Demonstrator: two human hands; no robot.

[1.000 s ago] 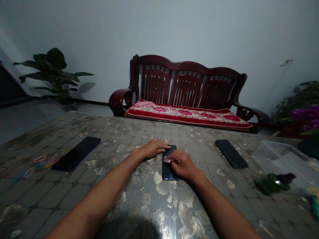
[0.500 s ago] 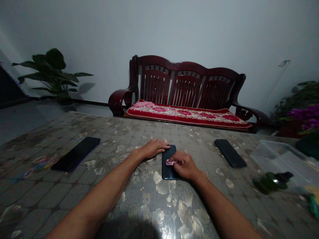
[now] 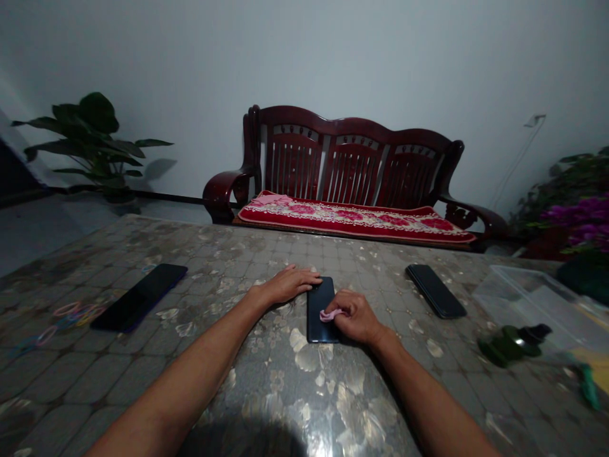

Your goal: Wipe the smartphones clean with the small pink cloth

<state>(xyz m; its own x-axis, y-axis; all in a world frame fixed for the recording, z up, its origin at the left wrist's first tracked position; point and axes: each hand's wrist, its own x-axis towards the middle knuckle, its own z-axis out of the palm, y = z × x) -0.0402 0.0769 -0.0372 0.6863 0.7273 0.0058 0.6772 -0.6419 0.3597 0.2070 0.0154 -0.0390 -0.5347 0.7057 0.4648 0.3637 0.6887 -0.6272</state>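
A dark smartphone (image 3: 318, 317) lies flat on the table between my hands. My left hand (image 3: 291, 284) rests with fingers stretched out, their tips on the phone's far left corner. Fingers curled, my right hand (image 3: 353, 315) pinches a small pink cloth (image 3: 329, 315) over the middle of the phone; part of the cloth sticks out to the left. Off to the left lies another phone (image 3: 140, 298) with a purplish edge. A third dark phone (image 3: 436, 291) lies to the right of my right hand.
Colourful rubber bands (image 3: 71, 315) lie at the left on the patterned table (image 3: 266, 387). At the right are a clear plastic box (image 3: 518, 285), a green bottle (image 3: 509, 346) on its side and a green-yellow item (image 3: 590, 384). A wooden bench (image 3: 352, 171) stands beyond.
My right hand has shifted slightly on the phone, and more of the pink cloth shows. The left hand stays at the phone's corner. The whole view has moved slightly.
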